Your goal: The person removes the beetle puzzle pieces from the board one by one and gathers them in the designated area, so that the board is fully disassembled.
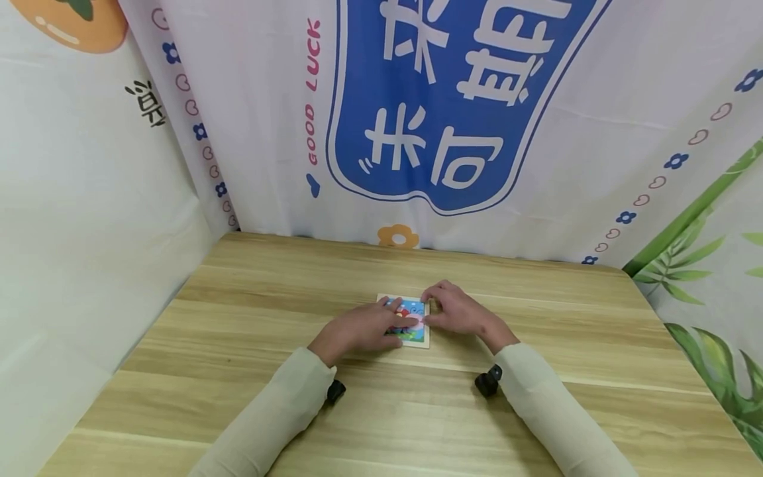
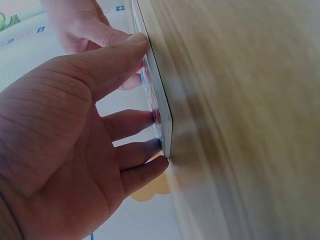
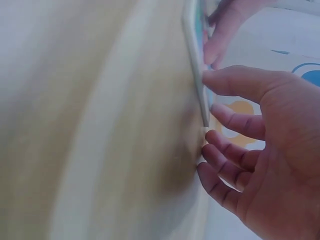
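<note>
A small square picture board (image 1: 411,306) with a pale border and a colourful cartoon print lies flat on the wooden table. My left hand (image 1: 369,326) spreads over its left part and covers some of the print. In the left wrist view, the thumb rests at the board's (image 2: 164,107) near edge while the other fingertips touch its face and far side. At the right edge is my right hand (image 1: 456,311), thumb and index fingertips on the border. The right wrist view shows its other fingers (image 3: 217,187) loosely bent beside the board's corner, down at the table.
The wood-grain table (image 1: 238,371) reaches back to a white printed cloth (image 1: 268,165) with a blue sign. White cloth hangs at the left, leaf-patterned cloth (image 1: 709,265) at the right. Small black devices sit under both cuffs, one (image 1: 489,382) by the right wrist.
</note>
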The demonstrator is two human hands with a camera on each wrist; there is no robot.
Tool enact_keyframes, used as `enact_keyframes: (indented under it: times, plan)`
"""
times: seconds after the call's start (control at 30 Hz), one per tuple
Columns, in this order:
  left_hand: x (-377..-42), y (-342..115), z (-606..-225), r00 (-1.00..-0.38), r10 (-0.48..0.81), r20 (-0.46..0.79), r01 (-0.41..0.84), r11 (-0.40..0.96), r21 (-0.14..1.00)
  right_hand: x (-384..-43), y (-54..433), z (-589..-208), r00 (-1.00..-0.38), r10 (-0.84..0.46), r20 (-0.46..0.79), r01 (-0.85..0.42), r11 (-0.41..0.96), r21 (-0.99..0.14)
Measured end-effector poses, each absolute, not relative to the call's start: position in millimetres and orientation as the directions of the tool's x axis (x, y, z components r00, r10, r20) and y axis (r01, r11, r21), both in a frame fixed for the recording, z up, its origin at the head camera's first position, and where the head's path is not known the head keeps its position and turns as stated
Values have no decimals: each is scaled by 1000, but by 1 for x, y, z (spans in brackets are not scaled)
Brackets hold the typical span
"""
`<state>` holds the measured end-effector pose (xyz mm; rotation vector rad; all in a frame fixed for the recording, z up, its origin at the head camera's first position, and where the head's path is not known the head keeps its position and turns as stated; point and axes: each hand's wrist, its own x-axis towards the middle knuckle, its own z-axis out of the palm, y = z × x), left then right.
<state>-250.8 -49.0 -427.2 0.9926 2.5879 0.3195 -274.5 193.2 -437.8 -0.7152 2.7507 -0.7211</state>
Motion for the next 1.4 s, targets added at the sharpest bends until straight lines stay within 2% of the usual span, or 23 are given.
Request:
enact_keyframes:
  times: [0.4,1.0,1.4]
  plan:
    - [-250,-48,-431,-688,685,-240,609,725,321,-273,190,-435,-864,-489,-115,-359,760,-542]
    - [-249,-48,-424,-708,662,-246,574,742,346,-277,187,-434,-884,-463,-60,-364,764,-532]
    - [-252,-46,-426,-706,657,-265,575,750,327,-279,185,-434,-919,-393,-27,-310,763,-567]
